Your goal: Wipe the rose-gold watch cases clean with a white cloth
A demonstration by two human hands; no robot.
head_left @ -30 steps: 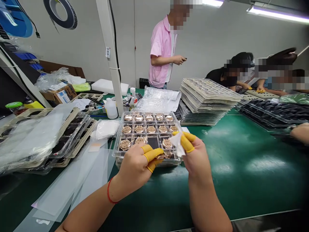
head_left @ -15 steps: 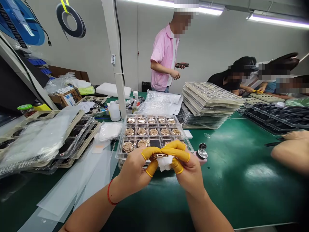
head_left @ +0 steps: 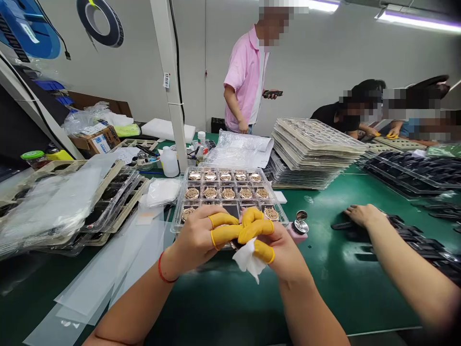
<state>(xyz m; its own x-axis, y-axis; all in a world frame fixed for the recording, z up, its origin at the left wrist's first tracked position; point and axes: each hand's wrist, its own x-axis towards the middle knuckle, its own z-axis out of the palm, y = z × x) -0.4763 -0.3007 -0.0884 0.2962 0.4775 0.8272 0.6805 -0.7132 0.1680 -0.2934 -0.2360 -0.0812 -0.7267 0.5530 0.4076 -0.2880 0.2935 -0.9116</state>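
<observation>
Glossy and green, the bench [head_left: 223, 307] carries a clear plastic tray [head_left: 283, 219] of round gold watch cases [head_left: 228, 193]. At its near edge the left hand [head_left: 200, 235] and right hand [head_left: 275, 250] meet, yellow-sheathed fingers [head_left: 226, 234] bent: the left clamps a mostly hidden dark watch piece [head_left: 236, 244], the right a thin white cloth [head_left: 249, 259]. The cloth hangs lower than before; both forearms slant inward.

Tape roll [head_left: 116, 30], L of wht post [head_left: 166, 57]
</observation>
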